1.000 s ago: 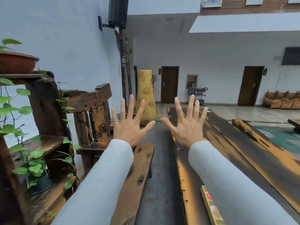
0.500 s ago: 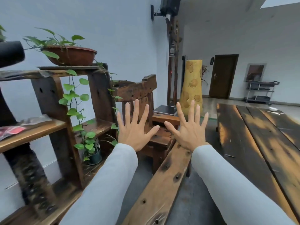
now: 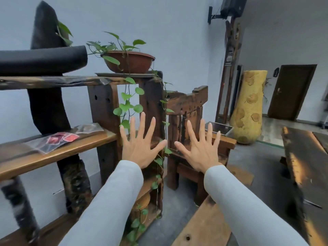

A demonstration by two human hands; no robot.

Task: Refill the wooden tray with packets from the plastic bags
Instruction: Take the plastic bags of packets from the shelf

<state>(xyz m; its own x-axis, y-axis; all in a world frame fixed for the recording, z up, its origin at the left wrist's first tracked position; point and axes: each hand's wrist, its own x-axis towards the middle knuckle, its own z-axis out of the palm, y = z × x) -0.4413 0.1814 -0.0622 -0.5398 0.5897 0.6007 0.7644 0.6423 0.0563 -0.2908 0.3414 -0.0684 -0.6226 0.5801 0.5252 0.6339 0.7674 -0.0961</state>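
Both hands are up in front, palms away and holding nothing: left hand [image 3: 140,148] and right hand [image 3: 200,150] side by side, fingers straight and spread wide, thumbs nearly meeting. Off to the left, on the middle board of the wooden shelf [image 3: 71,153], lie the plastic bags [image 3: 48,143] — the nearer one shows red packets [image 3: 71,137] inside — well apart from either hand. A potted vine [image 3: 128,63] sits on the top board, its leaves trailing down past the left hand. A wooden chair [image 3: 186,103] stands behind the right.
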